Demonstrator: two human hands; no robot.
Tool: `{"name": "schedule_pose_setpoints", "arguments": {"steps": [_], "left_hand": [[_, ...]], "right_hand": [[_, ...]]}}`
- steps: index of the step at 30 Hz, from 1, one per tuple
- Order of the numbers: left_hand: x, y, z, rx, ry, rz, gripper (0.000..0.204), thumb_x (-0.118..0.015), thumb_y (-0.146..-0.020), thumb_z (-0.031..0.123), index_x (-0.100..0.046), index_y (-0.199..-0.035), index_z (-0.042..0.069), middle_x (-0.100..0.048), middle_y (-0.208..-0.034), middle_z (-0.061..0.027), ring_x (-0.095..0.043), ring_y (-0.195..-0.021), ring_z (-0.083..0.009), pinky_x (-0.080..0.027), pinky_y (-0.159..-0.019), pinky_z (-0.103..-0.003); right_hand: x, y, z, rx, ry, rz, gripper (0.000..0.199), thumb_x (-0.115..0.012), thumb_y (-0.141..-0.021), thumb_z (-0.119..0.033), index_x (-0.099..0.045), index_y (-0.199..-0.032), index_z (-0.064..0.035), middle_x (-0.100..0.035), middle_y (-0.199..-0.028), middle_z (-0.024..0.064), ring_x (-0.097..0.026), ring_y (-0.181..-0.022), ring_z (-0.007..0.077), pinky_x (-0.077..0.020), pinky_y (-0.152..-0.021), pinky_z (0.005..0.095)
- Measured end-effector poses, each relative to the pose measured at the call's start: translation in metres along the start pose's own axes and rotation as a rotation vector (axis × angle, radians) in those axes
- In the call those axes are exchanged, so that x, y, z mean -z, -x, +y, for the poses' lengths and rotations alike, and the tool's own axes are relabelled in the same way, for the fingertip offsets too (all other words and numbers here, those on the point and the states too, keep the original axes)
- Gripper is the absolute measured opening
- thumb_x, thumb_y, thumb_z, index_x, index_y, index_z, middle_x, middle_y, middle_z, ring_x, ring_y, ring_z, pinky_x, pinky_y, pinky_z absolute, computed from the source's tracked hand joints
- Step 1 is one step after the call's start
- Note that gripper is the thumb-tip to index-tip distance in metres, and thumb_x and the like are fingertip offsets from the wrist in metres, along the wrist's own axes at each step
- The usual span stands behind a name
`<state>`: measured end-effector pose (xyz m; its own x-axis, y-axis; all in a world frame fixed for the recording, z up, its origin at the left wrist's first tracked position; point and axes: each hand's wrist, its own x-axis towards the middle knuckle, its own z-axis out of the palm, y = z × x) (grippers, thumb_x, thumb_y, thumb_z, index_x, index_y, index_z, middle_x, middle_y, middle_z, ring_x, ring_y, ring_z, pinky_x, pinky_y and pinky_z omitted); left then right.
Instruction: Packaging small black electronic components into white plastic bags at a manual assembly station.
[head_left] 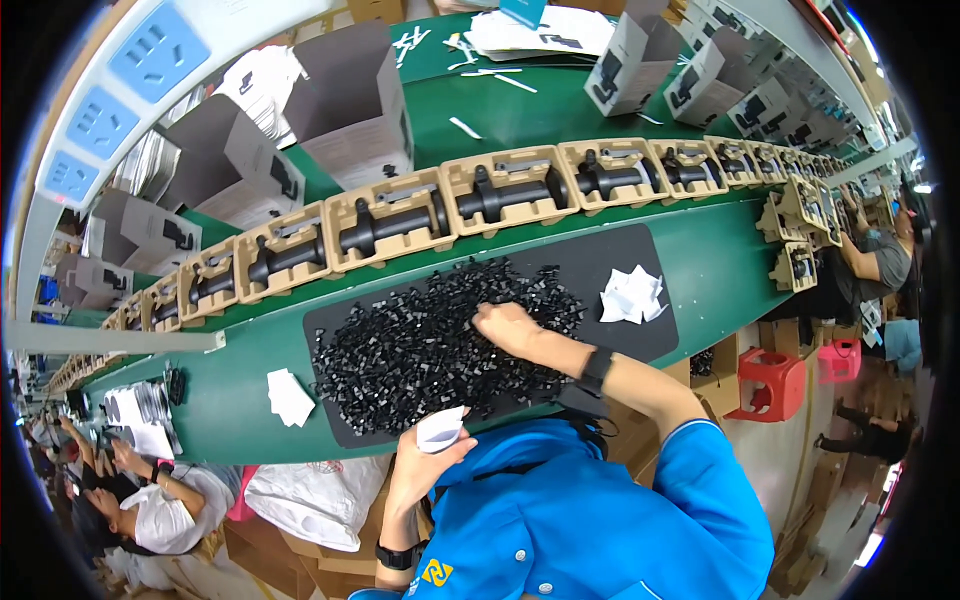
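A heap of small black plastic clips point(430, 345) lies spread across a dark rectangular rubber mat point(640, 260) on the green conveyor table point(720, 270); the pieces are tiny, glossy and tangled every which way, so no single piece shows a clear heading, but the heap as a whole runs lengthwise along the mat, from its near-left corner up toward its far-right end. The person's right hand point(505, 325) rests on the right part of the heap, fingers curled downward into the clips and only narrowly parted; whether any clip is pinched between them I cannot tell. The left hand point(425, 462) is off the mat's near edge, close to the blue work shirt point(590, 520), fingers closed around a small white paper pouch point(441, 430) with its open mouth turned up. On the mat's right end sits a loose pile of white paper pouches point(630, 296), and just beyond the mat's far edge runs a row of tan moulded pulp trays point(500, 190), each cradling a black tool.
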<state>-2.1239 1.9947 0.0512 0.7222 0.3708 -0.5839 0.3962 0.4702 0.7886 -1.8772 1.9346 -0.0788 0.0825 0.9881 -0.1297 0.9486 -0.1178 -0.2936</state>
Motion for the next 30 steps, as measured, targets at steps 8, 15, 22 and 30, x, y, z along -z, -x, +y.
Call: {"name": "schedule_pose_setpoints", "arguments": {"steps": [8,15,22,30], "left_hand": [[-0.001,-0.018,0.026,-0.169,-0.263,-0.223,0.049,-0.077,-0.071,0.016,-0.060,-0.115,0.002,-0.065,-0.104,-0.0102,-0.062,-0.095,-0.0158,-0.048,-0.085,-0.029],[-0.011,-0.017,0.066,-0.286,-0.272,-0.445,0.044,-0.077,-0.068,0.007,-0.062,-0.108,0.000,-0.065,-0.101,-0.0085,-0.061,-0.091,-0.0127,-0.049,-0.079,-0.027],[-0.014,-0.013,0.067,-0.503,-0.463,-0.375,0.043,-0.075,-0.065,0.005,-0.065,-0.107,0.004,-0.066,-0.098,-0.0096,-0.065,-0.088,-0.0208,-0.051,-0.077,-0.029],[-0.013,-0.008,0.076,-0.518,-0.507,-0.388,0.052,-0.074,-0.063,0.003,-0.063,-0.113,0.008,-0.066,-0.101,-0.0093,-0.064,-0.091,-0.0214,-0.051,-0.081,-0.031]], "right_hand": [[0.209,0.070,-0.092,-0.107,-1.058,0.018,0.012,-0.061,-0.084,0.000,-0.068,-0.093,0.0019,-0.066,-0.084,0.0111,-0.066,-0.069,0.0135,-0.0530,-0.052,0.0239],[0.196,0.094,-0.109,0.198,-0.597,0.225,0.024,-0.066,-0.078,-0.004,-0.061,-0.101,-0.0021,-0.060,-0.084,0.0086,-0.063,-0.065,0.0248,-0.0532,-0.050,0.0321],[0.201,0.101,-0.125,0.165,-0.104,-0.110,0.045,-0.065,-0.072,-0.014,-0.055,-0.115,-0.0061,-0.058,-0.066,0.0062,-0.060,-0.051,0.0216,-0.0463,-0.039,0.0327],[0.191,0.091,-0.140,0.168,-0.135,-0.158,0.030,-0.056,-0.075,-0.006,-0.051,-0.103,0.0029,-0.058,-0.060,0.0150,-0.062,-0.050,0.0284,-0.0484,-0.040,0.0374]]}}
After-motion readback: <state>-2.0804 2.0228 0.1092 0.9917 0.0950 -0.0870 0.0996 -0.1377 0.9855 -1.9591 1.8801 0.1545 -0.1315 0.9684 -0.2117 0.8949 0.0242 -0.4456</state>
